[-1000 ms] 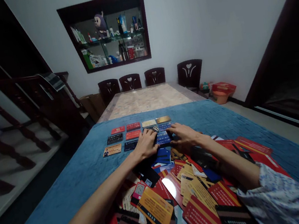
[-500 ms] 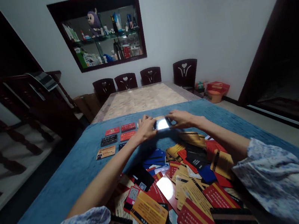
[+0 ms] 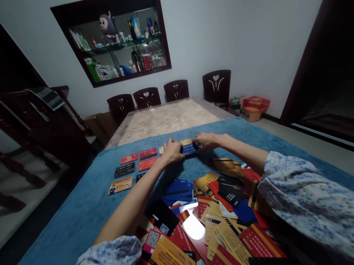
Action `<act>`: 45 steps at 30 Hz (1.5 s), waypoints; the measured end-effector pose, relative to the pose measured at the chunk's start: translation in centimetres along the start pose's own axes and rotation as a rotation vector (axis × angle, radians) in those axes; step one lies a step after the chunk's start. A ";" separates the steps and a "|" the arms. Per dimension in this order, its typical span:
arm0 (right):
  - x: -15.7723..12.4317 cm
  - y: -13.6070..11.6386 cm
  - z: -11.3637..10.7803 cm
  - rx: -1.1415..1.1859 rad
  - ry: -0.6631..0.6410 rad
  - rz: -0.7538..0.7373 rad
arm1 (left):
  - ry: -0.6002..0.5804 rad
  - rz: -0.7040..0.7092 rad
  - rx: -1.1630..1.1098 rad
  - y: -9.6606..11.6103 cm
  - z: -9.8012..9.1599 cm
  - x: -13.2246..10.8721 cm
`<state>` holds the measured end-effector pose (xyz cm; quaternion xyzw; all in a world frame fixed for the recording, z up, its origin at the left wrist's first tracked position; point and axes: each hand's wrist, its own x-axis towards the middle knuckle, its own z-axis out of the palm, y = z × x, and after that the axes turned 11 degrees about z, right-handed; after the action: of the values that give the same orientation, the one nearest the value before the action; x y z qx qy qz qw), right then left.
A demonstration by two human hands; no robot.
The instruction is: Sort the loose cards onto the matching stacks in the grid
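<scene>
Between my two hands is a blue card (image 3: 188,148), possibly the top of a small stack, low over the blue cloth. My left hand (image 3: 172,151) is closed on its left end. At its right end, the fingers of my right hand (image 3: 205,141) pinch it. A yellowish card (image 3: 185,142) shows just behind it. Left of my hands, cards lie in rows: a red card (image 3: 148,153), a black card (image 3: 124,170) and an orange card (image 3: 120,185) among them. A loose heap of mixed cards (image 3: 224,228) spreads below my forearms.
The blue cloth (image 3: 86,218) covers the near part of the table; its patterned top (image 3: 168,118) shows beyond. Several dark chairs (image 3: 218,86) stand at the far end. A wall niche (image 3: 122,42) holds bottles and a plush toy. At left runs a wooden railing (image 3: 11,127).
The card between my hands has tilted; the bright glare on it has gone and its blue face shows. My hands stay at both ends, while the view has shifted slightly.
</scene>
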<state>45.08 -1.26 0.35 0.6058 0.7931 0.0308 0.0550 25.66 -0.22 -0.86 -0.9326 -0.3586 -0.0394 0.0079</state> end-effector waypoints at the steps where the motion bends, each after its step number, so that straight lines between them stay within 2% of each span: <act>1: 0.1 -0.1 0.2 -0.005 -0.010 0.000 | -0.007 -0.006 -0.005 0.0 0.2 0.1; 11: 0.7 -0.2 1.8 0.072 -0.016 0.003 | -0.075 -0.054 0.007 0.2 1.2 0.3; 14: 0.8 -0.4 1.6 0.076 -0.033 0.012 | -0.107 -0.074 0.012 0.4 1.1 0.4; 20: 1.1 -1.1 0.5 0.069 -0.179 0.032 | -0.147 -0.100 0.005 0.6 0.8 0.6; 26: 1.3 -1.6 0.5 0.081 -0.200 0.063 | -0.149 -0.106 0.005 0.7 0.9 0.6; 33: 1.7 -1.7 1.1 0.076 -0.182 0.071 | -0.121 -0.082 0.013 0.9 1.1 0.2; 36: 1.6 -1.5 1.2 0.081 -0.172 0.064 | -0.062 -0.040 0.049 1.0 1.2 -0.4; 41: 1.0 -1.2 1.1 0.088 -0.147 0.049 | 0.038 0.014 0.086 1.3 1.3 -2.2; 45: 0.5 -0.7 1.4 0.074 -0.063 0.076 | 0.079 0.017 0.078 1.7 0.9 -4.3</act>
<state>44.46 -1.02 -1.11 0.6378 0.7680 -0.0154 0.0563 23.72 -4.33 -2.05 -0.9324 -0.3512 -0.0622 0.0590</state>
